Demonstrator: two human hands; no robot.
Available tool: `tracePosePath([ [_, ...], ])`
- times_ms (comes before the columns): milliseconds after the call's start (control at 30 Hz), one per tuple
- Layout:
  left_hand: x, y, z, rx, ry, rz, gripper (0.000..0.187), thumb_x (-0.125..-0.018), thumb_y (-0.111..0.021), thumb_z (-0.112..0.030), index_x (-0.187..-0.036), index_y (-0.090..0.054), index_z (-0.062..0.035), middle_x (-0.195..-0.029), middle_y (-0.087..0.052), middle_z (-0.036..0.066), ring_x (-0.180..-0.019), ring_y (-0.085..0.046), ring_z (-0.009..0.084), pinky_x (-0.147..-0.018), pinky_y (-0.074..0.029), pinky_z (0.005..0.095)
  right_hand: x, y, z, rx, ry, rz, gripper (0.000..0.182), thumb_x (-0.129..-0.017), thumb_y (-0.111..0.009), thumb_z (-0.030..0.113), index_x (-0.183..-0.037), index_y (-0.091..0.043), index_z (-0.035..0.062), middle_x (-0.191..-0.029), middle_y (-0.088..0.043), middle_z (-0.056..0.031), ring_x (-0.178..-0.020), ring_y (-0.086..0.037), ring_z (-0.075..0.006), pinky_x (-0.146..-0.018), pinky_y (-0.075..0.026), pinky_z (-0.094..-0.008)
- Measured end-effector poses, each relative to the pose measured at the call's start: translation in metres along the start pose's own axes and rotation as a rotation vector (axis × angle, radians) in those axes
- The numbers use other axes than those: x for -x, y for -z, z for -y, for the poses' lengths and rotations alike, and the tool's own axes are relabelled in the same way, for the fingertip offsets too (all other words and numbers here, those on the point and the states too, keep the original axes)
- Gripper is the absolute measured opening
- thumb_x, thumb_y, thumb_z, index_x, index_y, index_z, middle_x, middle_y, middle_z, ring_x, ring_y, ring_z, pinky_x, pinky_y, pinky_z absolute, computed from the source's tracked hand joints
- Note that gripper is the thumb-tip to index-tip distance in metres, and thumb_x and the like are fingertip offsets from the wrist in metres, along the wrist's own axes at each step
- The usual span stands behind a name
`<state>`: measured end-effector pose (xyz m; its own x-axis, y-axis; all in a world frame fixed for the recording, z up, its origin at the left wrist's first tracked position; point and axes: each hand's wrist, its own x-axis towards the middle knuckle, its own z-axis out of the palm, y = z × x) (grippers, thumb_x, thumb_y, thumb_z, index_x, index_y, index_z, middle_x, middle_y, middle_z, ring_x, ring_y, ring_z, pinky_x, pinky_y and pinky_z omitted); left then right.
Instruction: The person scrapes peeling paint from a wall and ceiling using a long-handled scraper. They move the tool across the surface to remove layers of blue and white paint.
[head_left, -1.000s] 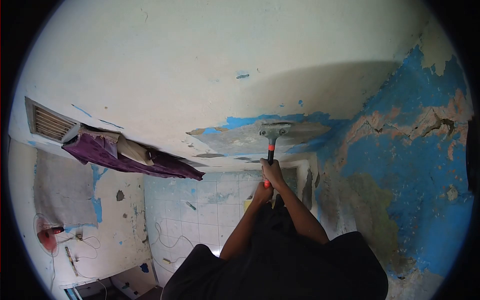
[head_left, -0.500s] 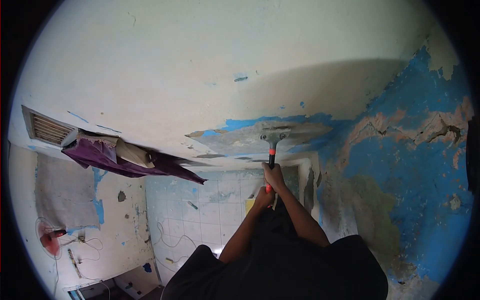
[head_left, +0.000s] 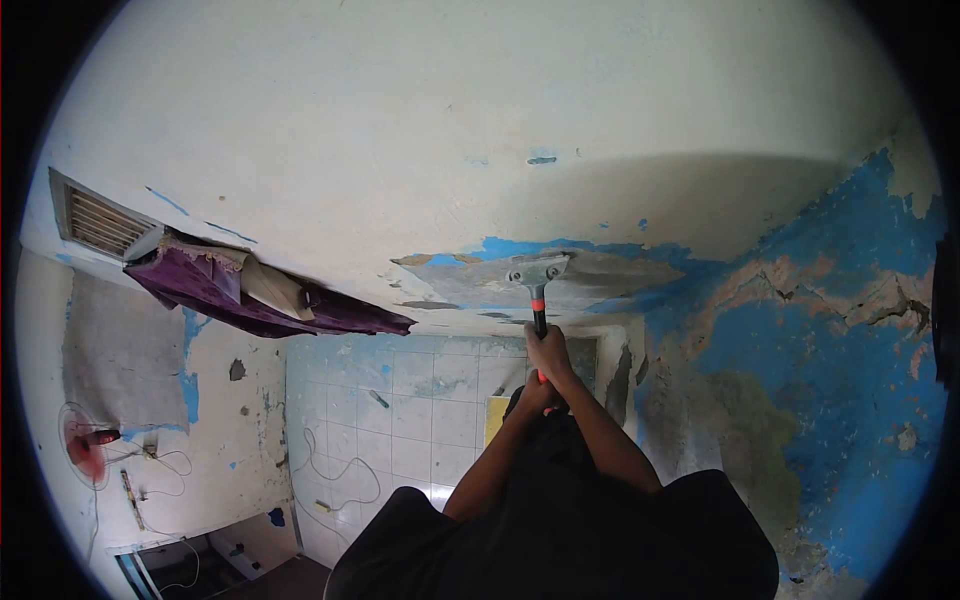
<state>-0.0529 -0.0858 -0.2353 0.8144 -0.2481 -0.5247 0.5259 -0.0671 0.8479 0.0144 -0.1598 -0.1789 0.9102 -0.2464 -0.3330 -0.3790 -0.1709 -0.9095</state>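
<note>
A scraper (head_left: 539,277) with a wide grey metal head and a black-and-red handle is held in both my hands. My right hand (head_left: 548,352) is wrapped round the upper part of the handle. Lower down, near the handle's end, my left hand (head_left: 541,394) is closed on it, partly covered by my right forearm. The scraper's head lies against a bare grey patch (head_left: 620,272) of the wall, just below a ragged strip of blue paint (head_left: 510,246). Off-white paint (head_left: 400,120) covers the wall above.
A purple cloth (head_left: 215,295) hangs on the left beside a vent grille (head_left: 98,222). To the right stands a cracked, peeling blue wall (head_left: 770,330). Below are a tiled floor (head_left: 410,400), a loose cable (head_left: 345,490), a yellow object (head_left: 495,415) and a red fan (head_left: 88,440).
The scraper's head has moved left along the grey patch and is now tilted, its right end higher. My left hand is nearer my right. The whole view has shifted somewhat.
</note>
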Motion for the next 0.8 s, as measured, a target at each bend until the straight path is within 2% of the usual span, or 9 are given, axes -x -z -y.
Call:
tracePosePath([
  [67,-0.003,-0.003,0.005,0.037,-0.03,0.01,0.021,-0.082,-0.056,-0.017,-0.091,-0.051,0.0011,-0.068,-0.059,0.009,-0.05,-0.057,0.0182,-0.042,-0.042,0.0308,0.005,0.004,0.007,0.039,0.002,-0.015,0.045,-0.083,-0.054,0.031,-0.058,-0.054,-0.0058,-0.05,-0.055,-0.0181,-0.054,-0.063,-0.0306,-0.049,-0.044,-0.0407],
  [167,-0.016,-0.002,0.048,0.104,-0.064,0.024,0.023,-0.083,-0.056,-0.017,-0.097,-0.049,0.0,-0.072,-0.059,0.01,-0.054,-0.058,0.0183,-0.042,-0.043,0.0313,0.002,0.002,-0.001,0.074,-0.015,-0.013,0.046,-0.082,-0.055,0.032,-0.056,-0.052,-0.0056,-0.048,-0.053,-0.0167,-0.05,-0.061,-0.0283,-0.047,-0.042,-0.0405],
  [233,-0.022,-0.009,0.05,0.101,-0.054,-0.01,0.025,-0.083,-0.056,-0.017,-0.1,-0.047,-0.0016,-0.072,-0.059,0.009,-0.055,-0.058,0.0183,-0.042,-0.042,0.0316,-0.003,-0.003,-0.012,0.085,0.0,-0.027,0.047,-0.082,-0.056,0.033,-0.055,-0.052,-0.0054,-0.047,-0.052,-0.0159,-0.048,-0.06,-0.0272,-0.046,-0.041,-0.0405],
  [300,-0.025,-0.007,0.039,0.245,-0.026,0.065,0.026,-0.083,-0.057,-0.016,-0.102,-0.045,-0.0035,-0.07,-0.057,0.008,-0.053,-0.057,0.0179,-0.042,-0.041,0.0315,-0.008,-0.005,-0.013,0.094,0.049,-0.063,0.047,-0.082,-0.056,0.033,-0.055,-0.052,-0.0055,-0.046,-0.052,-0.016,-0.048,-0.06,-0.0275,-0.046,-0.041,-0.0407],
  [333,-0.017,-0.006,0.036,0.315,0.009,0.105,0.027,-0.082,-0.057,-0.016,-0.104,-0.044,-0.0045,-0.069,-0.056,0.008,-0.051,-0.056,0.0178,-0.041,-0.041,0.0314,-0.005,-0.003,-0.014,0.096,0.025,-0.042,0.046,-0.082,-0.056,0.032,-0.057,-0.053,-0.0062,-0.049,-0.053,-0.0187,-0.054,-0.061,-0.0309,-0.048,-0.042,-0.0413],
  [400,-0.02,-0.015,0.04,0.26,0.024,0.085,0.028,-0.083,-0.057,-0.015,-0.105,-0.043,-0.0061,-0.068,-0.055,0.007,-0.05,-0.055,0.0176,-0.041,-0.04,0.0313,-0.005,0.001,-0.013,0.097,-0.003,0.011,0.043,-0.082,-0.056,0.03,-0.061,-0.055,-0.0076,-0.053,-0.054,-0.0242,-0.065,-0.063,-0.0378,-0.052,-0.043,-0.0426],
  [500,-0.02,-0.019,0.042,0.255,-0.007,0.059,0.027,-0.083,-0.057,-0.014,-0.105,-0.044,-0.0062,-0.068,-0.055,0.006,-0.048,-0.054,0.0173,-0.04,-0.04,0.0312,-0.007,0.002,-0.022,0.138,0.077,-0.045,0.045,-0.082,-0.056,0.031,-0.056,-0.052,-0.0051,-0.045,-0.051,-0.0146,-0.047,-0.059,-0.027,-0.045,-0.041,-0.0399],
  [633,-0.012,-0.02,0.024,0.378,-0.027,0.071,0.026,-0.082,-0.059,-0.015,-0.102,-0.045,-0.0047,-0.068,-0.056,0.006,-0.049,-0.055,0.017,-0.041,-0.04,0.0309,-0.011,0.001,-0.017,0.146,0.053,-0.036,0.044,-0.083,-0.056,0.03,-0.057,-0.053,-0.0056,-0.047,-0.052,-0.0159,-0.049,-0.061,-0.0294,-0.047,-0.042,-0.0405],
  [800,-0.029,-0.028,0.058,0.269,-0.123,0.036,0.03,-0.082,-0.06,-0.017,-0.104,-0.045,-0.0036,-0.076,-0.058,0.007,-0.055,-0.056,0.0167,-0.044,-0.042,0.031,-0.012,0.005,-0.031,0.173,0.047,-0.032,0.043,-0.082,-0.056,0.029,-0.058,-0.054,-0.007,-0.049,-0.053,-0.0197,-0.055,-0.062,-0.0344,-0.051,-0.043,-0.0418],
])
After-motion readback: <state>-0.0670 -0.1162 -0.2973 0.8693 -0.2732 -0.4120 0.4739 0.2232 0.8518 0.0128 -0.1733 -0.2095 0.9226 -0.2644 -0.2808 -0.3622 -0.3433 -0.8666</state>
